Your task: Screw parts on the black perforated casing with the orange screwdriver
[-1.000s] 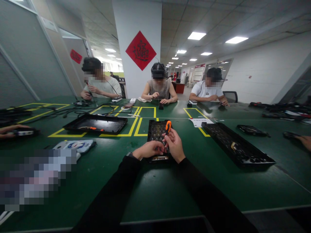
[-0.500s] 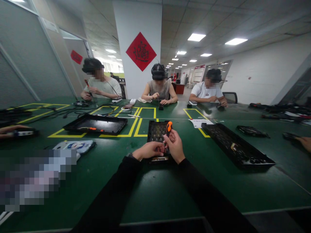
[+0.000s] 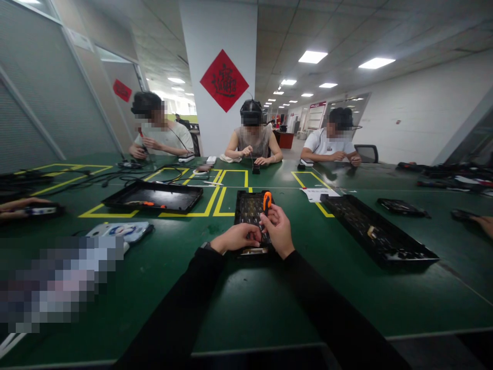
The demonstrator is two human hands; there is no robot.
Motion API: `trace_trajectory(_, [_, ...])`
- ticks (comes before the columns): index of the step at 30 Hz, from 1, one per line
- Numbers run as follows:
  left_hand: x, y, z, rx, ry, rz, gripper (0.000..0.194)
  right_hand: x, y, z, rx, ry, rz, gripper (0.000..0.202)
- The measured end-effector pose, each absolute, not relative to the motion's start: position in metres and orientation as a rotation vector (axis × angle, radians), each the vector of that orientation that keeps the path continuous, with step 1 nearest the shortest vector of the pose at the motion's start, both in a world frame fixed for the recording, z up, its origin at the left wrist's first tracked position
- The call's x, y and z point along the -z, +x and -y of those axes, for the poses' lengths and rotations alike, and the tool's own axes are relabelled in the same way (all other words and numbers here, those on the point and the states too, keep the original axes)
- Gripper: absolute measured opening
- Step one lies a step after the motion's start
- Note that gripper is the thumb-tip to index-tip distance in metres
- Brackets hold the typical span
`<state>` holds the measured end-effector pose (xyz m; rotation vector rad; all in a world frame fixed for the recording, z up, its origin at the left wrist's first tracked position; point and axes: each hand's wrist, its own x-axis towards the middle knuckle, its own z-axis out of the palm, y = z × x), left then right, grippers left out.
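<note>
A dark rectangular panel [image 3: 246, 208] with rows of small pale marks lies on the green table in front of me, its long side pointing away. My right hand [image 3: 279, 231] is closed around a screwdriver [image 3: 267, 201] with an orange and black handle, held nearly upright over the panel. The screwdriver's tip is hidden by my fingers. My left hand [image 3: 241, 237] rests over the panel's near half, fingers pinched together close to the screwdriver's lower end; whatever they hold is too small to make out. A pale metallic strip [image 3: 252, 251] shows at the panel's near end.
To the left is a black tray [image 3: 169, 195] with orange-handled tools in it, and nearer me a patterned phone case [image 3: 131, 232]. A long black housing [image 3: 377, 231] lies on the right, beside white paper [image 3: 318, 195]. Several co-workers sit around the table; cables lie at left.
The screwdriver handle has turned and stands a little more upright. Both hands stay almost in the same place over the panel.
</note>
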<state>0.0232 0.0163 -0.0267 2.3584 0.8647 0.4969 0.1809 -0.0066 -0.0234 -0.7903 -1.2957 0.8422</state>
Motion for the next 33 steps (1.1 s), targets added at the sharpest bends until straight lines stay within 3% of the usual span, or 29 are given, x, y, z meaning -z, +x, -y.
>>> trace_trajectory(33, [0.0261,0.0229,-0.0164,-0.499,2.367,-0.918,0.024,0.0205,0.1807,0.0091,-0.902,-0.782,1.313,0.037])
